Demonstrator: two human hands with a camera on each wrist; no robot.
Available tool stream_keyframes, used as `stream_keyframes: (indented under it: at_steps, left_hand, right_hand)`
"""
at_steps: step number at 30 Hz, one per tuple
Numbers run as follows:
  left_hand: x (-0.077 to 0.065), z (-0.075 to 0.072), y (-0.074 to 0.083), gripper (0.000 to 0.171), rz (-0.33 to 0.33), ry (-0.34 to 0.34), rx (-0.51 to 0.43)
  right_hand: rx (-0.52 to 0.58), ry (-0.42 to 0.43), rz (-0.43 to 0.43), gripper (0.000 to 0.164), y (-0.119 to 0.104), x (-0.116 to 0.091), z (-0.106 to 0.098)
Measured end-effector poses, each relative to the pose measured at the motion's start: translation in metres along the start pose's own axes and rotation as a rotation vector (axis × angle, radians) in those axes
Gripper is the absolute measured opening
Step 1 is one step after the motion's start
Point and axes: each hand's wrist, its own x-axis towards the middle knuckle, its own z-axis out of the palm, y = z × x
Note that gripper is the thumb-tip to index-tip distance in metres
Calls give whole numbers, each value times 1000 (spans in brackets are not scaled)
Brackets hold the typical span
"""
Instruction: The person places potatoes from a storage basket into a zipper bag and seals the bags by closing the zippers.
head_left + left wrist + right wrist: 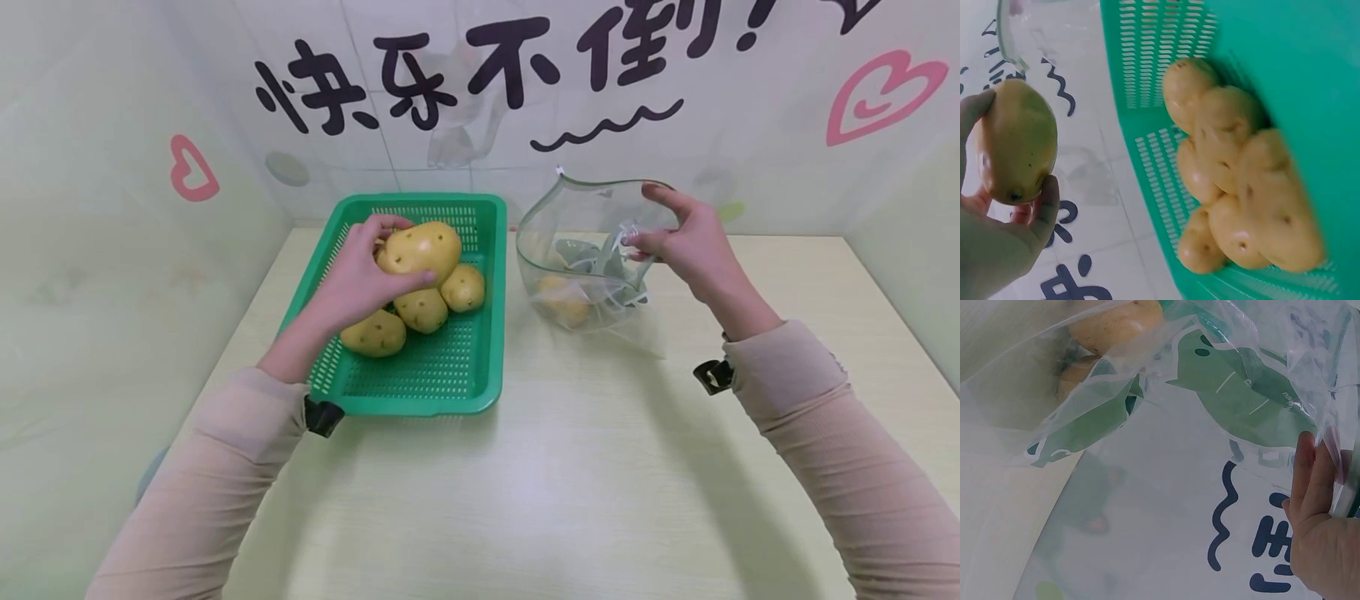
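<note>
My left hand (357, 271) grips a large yellow potato (423, 248), raised over a green plastic basket (491, 358). Thumb and fingers wrap the potato's sides in the left wrist view. Several more potatoes (1235, 231) lie heaped inside the basket. On the right, my right hand (693, 242) pinches the rim of a clear zip bag (543, 225), its mouth spread wide. Green printed shapes (1241, 394) mark the bag's side. Through the plastic, potatoes (1116, 328) show at the bottom of the bag in the right wrist view.
The basket and bag stand side by side on a pale wooden table (510, 500). Behind them rises a white wall (420, 179) with large black characters and pink hearts. Translucent panels border the table at left and right.
</note>
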Motion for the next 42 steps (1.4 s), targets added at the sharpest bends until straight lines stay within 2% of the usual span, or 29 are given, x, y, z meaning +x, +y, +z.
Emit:
stream_keyframes:
  at_steps: [14, 22, 30, 34, 42]
  left_hand:
    - [12, 16, 39, 71, -15, 50, -122]
    - [21, 27, 61, 68, 55, 79, -207]
    - [30, 41, 77, 65, 112, 42, -277]
    - [33, 48, 84, 64, 138, 15, -282]
    - [40, 62, 94, 65, 158, -17, -216]
  right_hand:
    - [-9, 6, -9, 71, 0, 1, 1]
    - [10, -1, -2, 72, 0, 2, 2]
    - [16, -2, -4, 72, 0, 3, 3]
    - [15, -5, -6, 72, 0, 3, 4]
    - [-2, -6, -3, 71, 0, 2, 4]
